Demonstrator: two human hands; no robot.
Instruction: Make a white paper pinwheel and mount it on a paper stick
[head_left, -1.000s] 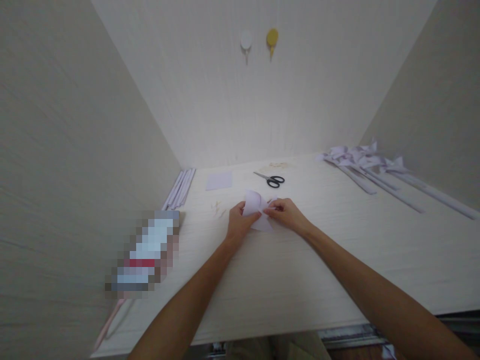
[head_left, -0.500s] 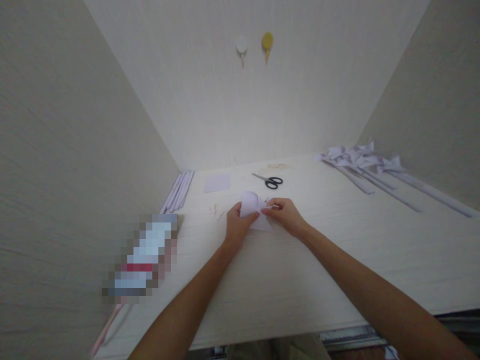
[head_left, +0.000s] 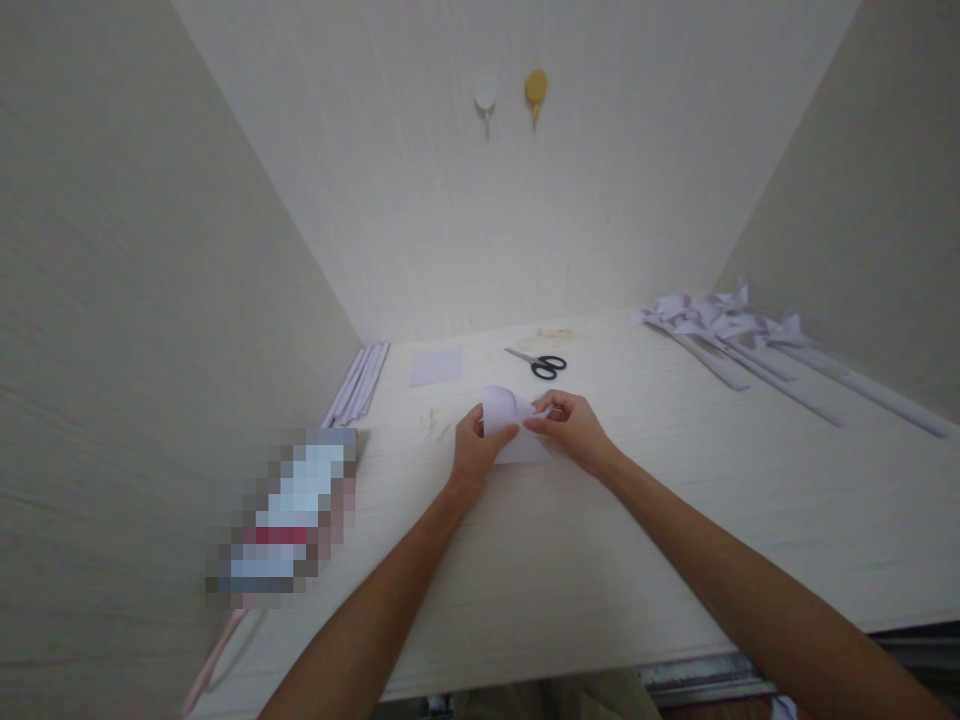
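Observation:
Between my hands is a small white sheet of paper (head_left: 498, 404), its upper part curled over and its lower edge flat near the table. My left hand (head_left: 474, 450) is closed on the paper's left side, thumb on top. On the right side, the thumb and fingers of my right hand (head_left: 568, 424) pinch a corner of the same paper. Just beyond the hands lie black-handled scissors (head_left: 540, 363), blades pointing left. A flat square of paper (head_left: 437, 366) rests to the left of the scissors.
Several rolled paper sticks (head_left: 357, 385) lie at the left wall. Folded paper pinwheel-like pieces on sticks (head_left: 720, 325) are heaped at the right. A pixelated object (head_left: 292, 520) stands at the left. White (head_left: 485, 100) and yellow hooks (head_left: 535, 88) are on the back wall.
The curled paper has tipped a little to the right and its curl sits lower. Both hands keep hold of it, nearly in the same place. The view has shifted slightly.

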